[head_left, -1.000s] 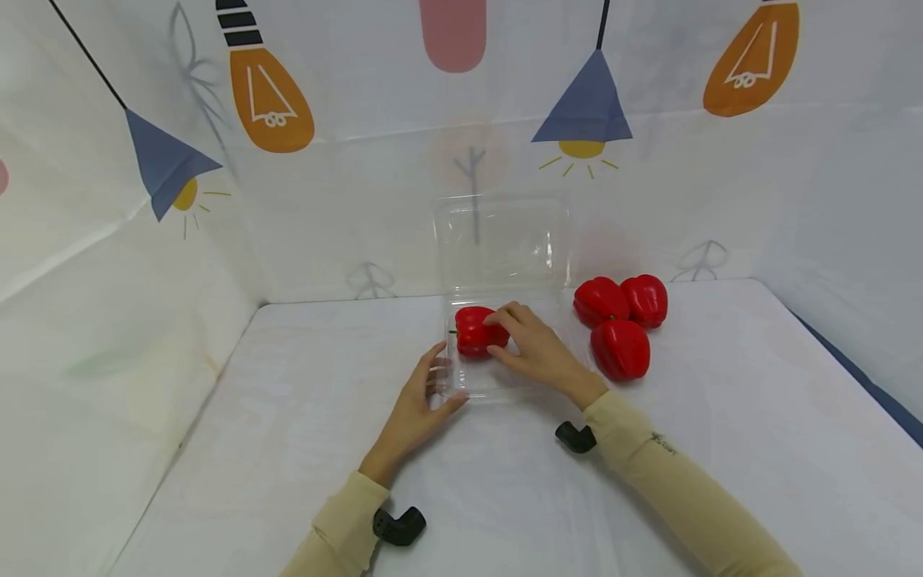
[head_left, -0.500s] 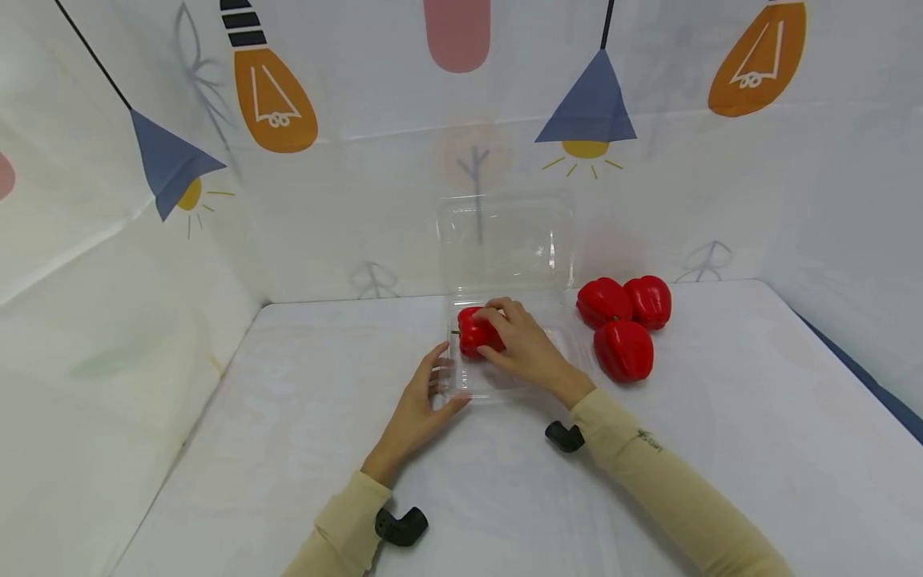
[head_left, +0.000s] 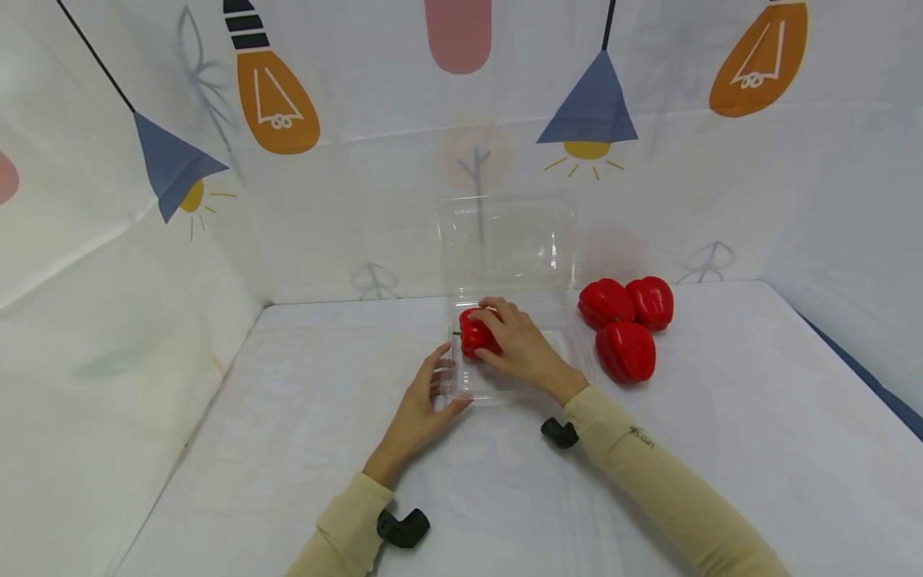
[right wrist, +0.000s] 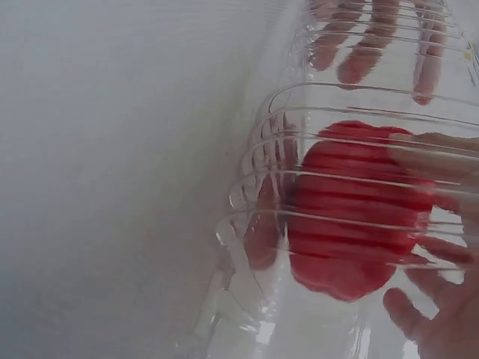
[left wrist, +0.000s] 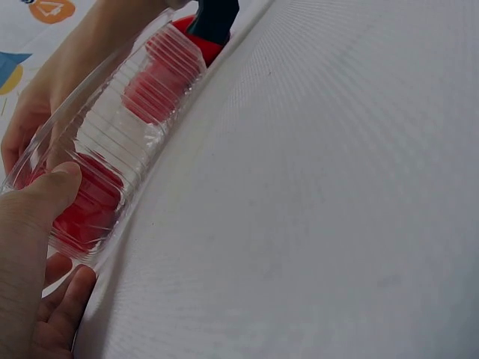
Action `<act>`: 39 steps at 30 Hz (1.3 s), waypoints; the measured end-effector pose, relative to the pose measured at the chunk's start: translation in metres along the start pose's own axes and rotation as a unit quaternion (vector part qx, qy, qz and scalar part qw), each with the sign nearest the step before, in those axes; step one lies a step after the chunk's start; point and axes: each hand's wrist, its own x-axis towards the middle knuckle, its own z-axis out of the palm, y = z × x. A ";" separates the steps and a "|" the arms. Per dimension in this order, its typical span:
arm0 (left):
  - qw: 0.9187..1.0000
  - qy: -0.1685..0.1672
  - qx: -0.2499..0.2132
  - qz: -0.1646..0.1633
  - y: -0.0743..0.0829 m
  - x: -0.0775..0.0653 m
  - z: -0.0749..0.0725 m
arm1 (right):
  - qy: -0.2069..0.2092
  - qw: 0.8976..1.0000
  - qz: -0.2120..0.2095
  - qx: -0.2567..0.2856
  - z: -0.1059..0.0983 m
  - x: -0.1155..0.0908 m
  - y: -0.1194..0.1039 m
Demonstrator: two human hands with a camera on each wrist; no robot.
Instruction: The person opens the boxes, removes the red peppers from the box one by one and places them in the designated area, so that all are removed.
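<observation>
A clear plastic clamshell container lies on the white cloth with its lid raised against the back wall. Inside, at its left part, is a red bell pepper with its stem pointing left. My right hand holds that pepper from above and the right, fingers over the far side and thumb on the near side. At the container's near left corner, my left hand grips the wall, thumb at the front and fingers along the left side. Through the ribbed plastic the right wrist view shows the pepper.
Right of the container sit three more red bell peppers, close together near the back wall. The transparent lid stands upright behind the container. Printed fabric walls bound the table at the back and sides. Each wrist carries a black device.
My right hand has shifted a little to the left, further over the pepper. The left hand and container stay where they were, and the view has drifted slightly.
</observation>
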 end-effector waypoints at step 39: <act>1.000 0.004 0.006 0.019 -0.001 -0.001 0.001 | 0.030 0.999 0.028 0.014 -0.011 -0.014 0.000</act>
